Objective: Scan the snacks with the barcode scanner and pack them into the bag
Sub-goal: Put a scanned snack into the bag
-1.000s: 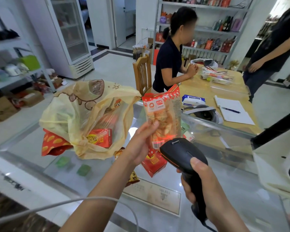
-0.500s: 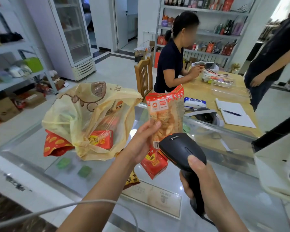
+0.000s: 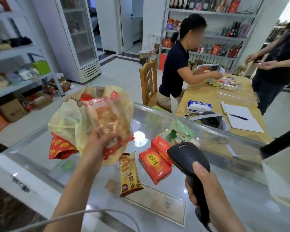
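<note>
Pinched at its lower end between the thumb and curled fingers of the left hand, the clear plastic snack packet with red trim and pale fried pieces is held at 9 o'clock in the view. It is tilted against the mouth of the translucent yellow plastic bag, though it cannot be told whether its top is already inside. Half a second ago it was held upright directly before the black handheld barcode scanner. That scanner is now seen well apart from it at 4 o'clock, gripped round its handle by the right hand and no longer aimed at the packet. The scan of this packet is therefore judged finished and its packing under way. Other snacks are left on the glass counter: a yellow-brown foil packet at 6 o'clock, a red paper-wrapped block at 5 o'clock and a pale green pouch at 3 o'clock. These are judged to be awaiting scanning.
</note>
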